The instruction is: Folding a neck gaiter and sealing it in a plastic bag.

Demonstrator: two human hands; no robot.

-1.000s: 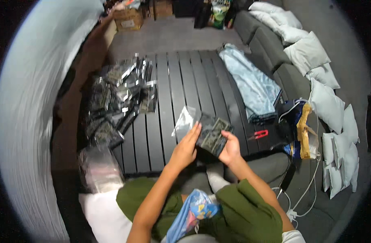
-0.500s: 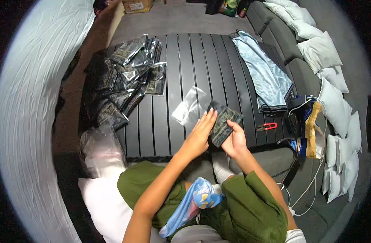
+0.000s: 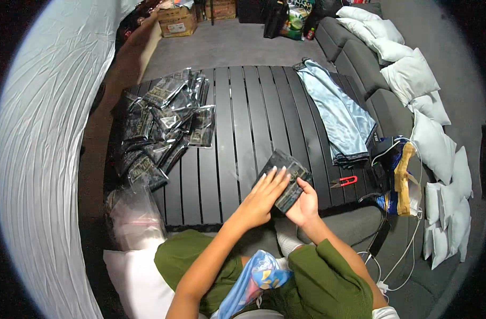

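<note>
A folded black cloth piece (image 3: 292,192) with a faint gold print is over the near middle of the slatted black table (image 3: 229,114). My right hand (image 3: 305,204) grips its right edge, thumb on top and fingers underneath. Across its upper face lies my left hand (image 3: 264,198), flat with fingers stretched out. A faint clear plastic bag (image 3: 245,166) shows on the slats just left of the cloth piece. Whether the cloth piece is wrapped in plastic, I cannot tell.
Several black packets in clear plastic (image 3: 168,114) are heaped at the table's left. Clear bags (image 3: 137,212) lie at its near left corner. Light blue satin cloth (image 3: 338,111), red thread snips (image 3: 345,182) and white cables (image 3: 407,260) are on the right. White cushions (image 3: 410,77) line the grey sofa.
My left hand has slid from the cloth piece's left edge onto its upper face. The clear bag beside it looks dimmer and less distinct. The whole view has shifted, showing more floor.
</note>
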